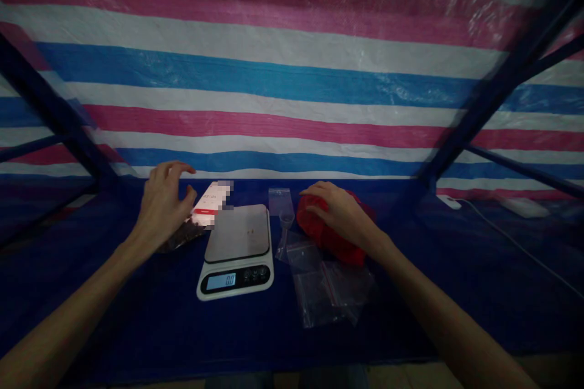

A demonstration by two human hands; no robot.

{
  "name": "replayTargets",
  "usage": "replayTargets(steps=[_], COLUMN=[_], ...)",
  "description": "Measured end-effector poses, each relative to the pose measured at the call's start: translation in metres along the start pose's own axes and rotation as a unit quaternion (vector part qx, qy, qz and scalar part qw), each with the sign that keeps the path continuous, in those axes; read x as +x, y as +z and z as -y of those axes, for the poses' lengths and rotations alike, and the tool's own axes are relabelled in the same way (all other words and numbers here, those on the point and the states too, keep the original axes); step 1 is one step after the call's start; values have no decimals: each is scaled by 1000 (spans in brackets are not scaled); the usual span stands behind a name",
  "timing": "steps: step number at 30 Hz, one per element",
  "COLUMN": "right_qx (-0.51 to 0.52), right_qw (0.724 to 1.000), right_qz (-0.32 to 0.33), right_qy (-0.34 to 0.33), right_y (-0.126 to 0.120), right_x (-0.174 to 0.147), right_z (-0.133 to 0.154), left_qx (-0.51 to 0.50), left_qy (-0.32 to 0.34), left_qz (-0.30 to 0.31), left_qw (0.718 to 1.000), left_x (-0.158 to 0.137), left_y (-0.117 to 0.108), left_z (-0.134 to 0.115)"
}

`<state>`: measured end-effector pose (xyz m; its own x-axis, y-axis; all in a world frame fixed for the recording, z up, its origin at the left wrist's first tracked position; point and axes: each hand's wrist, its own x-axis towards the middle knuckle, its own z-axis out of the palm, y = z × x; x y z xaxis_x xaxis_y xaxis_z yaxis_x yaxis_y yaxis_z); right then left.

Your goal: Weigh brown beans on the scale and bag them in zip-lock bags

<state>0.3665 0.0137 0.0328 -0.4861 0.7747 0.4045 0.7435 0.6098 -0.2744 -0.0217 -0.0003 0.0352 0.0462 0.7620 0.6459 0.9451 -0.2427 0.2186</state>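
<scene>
My left hand (164, 197) hovers left of the scale, thumb and fingers curved apart with nothing between them. Beside it are a lit phone (210, 202) and a clear bag with dark contents (182, 236), partly hidden by the hand. A white digital scale (239, 243) reads 0.0, and tiny pale bits lie on its plate. Over a red plastic bag (314, 228) is my right hand (337, 209), fingers and thumb spread apart; whether it touches the bag is hard to tell. A small clear plastic scoop (286, 225) lies between the scale and the red bag.
Several clear zip bags (314, 292) overlap on the blue tabletop (159, 328) near the front, and another small zip bag (280, 197) lies behind the scoop. A white power strip (449, 202) with a cable sits at right. Blue frame bars and a striped sheet (283, 91) enclose the table.
</scene>
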Motion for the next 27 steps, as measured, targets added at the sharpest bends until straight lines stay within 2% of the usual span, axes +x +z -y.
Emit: replayTargets(steps=[2,5,7,10,12,14,17,20,23,27], right_qx=[-10,-44,-89,-173,-193,-180,-160,-137,-80,-10], right_qw=[999,992,986,964,954,958,969,975,980,975], right_qz=[-37,-64,-40,45,113,158,159,151,158,206], right_qy=[26,98,138,195,197,160,101,90,91,80], right_y=[6,8,4,-3,-5,-1,9,12,3,-9], right_x=[-3,-11,-16,-22,-26,-31,-38,-41,-41,-41], right_z=[6,0,-9,-17,-20,-24,-34,-43,-50,-57], left_qx=[-101,-180,-164,-103,-81,-81,-88,-95,-115,-141], left_qy=[43,152,225,282,296,290,274,282,283,244], left_qz=[17,153,256,326,337,341,351,360,323,233], left_qw=[994,960,926,896,890,890,891,884,896,931], left_x=[8,16,20,25,26,26,25,24,21,17], left_y=[5,20,34,53,62,67,70,66,56,39], left_z=[-29,-69,-89,-107,-111,-114,-119,-124,-118,-80])
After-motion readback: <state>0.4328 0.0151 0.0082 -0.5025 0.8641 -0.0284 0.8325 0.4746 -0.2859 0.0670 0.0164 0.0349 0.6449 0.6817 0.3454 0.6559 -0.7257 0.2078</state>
